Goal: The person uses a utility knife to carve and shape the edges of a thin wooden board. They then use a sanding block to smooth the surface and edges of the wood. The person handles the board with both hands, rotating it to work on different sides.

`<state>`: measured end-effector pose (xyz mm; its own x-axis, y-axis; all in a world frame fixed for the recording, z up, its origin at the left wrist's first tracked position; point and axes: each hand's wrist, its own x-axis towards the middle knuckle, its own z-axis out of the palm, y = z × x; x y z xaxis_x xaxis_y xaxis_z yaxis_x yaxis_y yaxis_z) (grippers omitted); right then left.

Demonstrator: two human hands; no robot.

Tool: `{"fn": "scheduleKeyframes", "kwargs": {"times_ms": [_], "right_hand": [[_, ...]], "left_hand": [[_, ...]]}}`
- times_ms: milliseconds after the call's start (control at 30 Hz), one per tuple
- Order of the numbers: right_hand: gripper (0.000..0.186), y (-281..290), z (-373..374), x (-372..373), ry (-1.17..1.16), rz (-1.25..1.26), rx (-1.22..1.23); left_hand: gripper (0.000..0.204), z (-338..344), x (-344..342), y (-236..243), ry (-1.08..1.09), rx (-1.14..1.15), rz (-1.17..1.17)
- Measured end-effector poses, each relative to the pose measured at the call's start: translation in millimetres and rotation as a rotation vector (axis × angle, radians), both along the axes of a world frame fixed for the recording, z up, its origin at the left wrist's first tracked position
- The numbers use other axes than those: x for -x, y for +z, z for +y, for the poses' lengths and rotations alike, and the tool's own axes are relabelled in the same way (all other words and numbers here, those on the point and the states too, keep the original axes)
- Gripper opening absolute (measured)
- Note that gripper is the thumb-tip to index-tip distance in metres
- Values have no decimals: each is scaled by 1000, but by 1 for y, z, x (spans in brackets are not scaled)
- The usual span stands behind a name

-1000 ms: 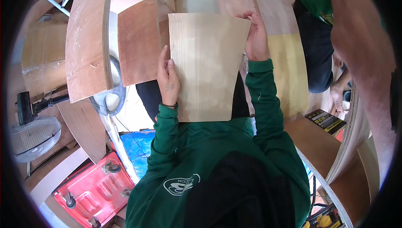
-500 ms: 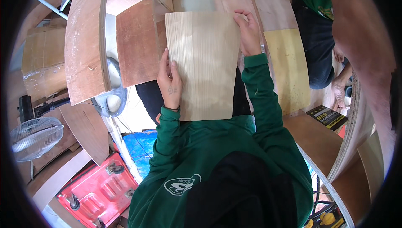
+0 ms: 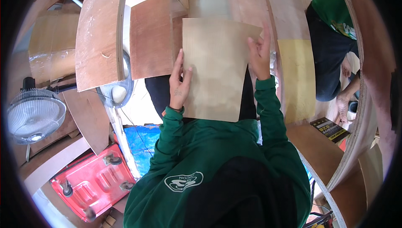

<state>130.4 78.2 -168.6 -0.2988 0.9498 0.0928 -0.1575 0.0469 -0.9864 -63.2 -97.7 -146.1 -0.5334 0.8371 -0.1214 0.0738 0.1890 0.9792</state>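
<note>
A thin rectangular wood veneer sheet (image 3: pixel 214 71) is held up in front of my torso, its visible face plain tan and its upper right corner bent outward. My left hand (image 3: pixel 180 85) grips its left edge, thumb on the front and fingertips along the side. At the upper right edge is my right hand (image 3: pixel 260 57), with that corner between the thumb and the raised, slightly blurred fingers. The lower edge of the sheet hangs close to my green top.
Curved plywood panels (image 3: pixel 99 31) stand at the left, above a fan (image 3: pixel 37 113) and an upturned red wheeled platform (image 3: pixel 94 182). A yellowish sheet (image 3: pixel 296 77) lies to the right. Beyond it a co-worker (image 3: pixel 328 60) sits near a curved board edge (image 3: pixel 363 102); a dark-labelled package (image 3: pixel 329 129) lies nearby.
The striped grain seen earlier on the sheet now shows as a plain tan face; I cannot tell whether it was turned over. My right hand has slid lower along the edge, and the view has shifted.
</note>
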Motion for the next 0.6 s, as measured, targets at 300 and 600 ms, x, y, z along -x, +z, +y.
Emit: {"fn": "scheduleKeyframes", "kwargs": {"times_ms": [300, 600], "right_hand": [[60, 1, -15, 15, -447, -57, -421], [58, 59, 22, 55, -27, 120, 126]], "left_hand": [[67, 11, 0, 27, -169, -129, -15], [64, 23, 29, 61, -46, -123, 147]]}}
